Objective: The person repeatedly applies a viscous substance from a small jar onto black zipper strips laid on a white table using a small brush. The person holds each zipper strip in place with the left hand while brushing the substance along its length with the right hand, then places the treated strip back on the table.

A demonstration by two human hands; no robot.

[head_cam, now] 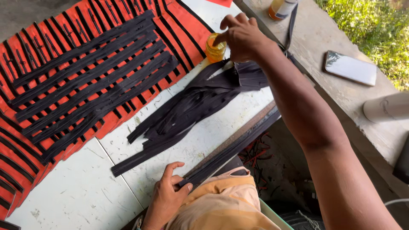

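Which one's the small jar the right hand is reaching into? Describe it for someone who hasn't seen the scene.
On the white table, follow the loose pile of black strips to its far end. There, at the red sheet's edge, under the right hand, stands the small jar: the only clear amber glass thing on the tabletop.

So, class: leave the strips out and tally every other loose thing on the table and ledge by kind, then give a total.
Small amber jars: 1
Amber bottles with a white label: 1
Flat phones lying on the ledge: 1
White cylinders: 1
Total: 4
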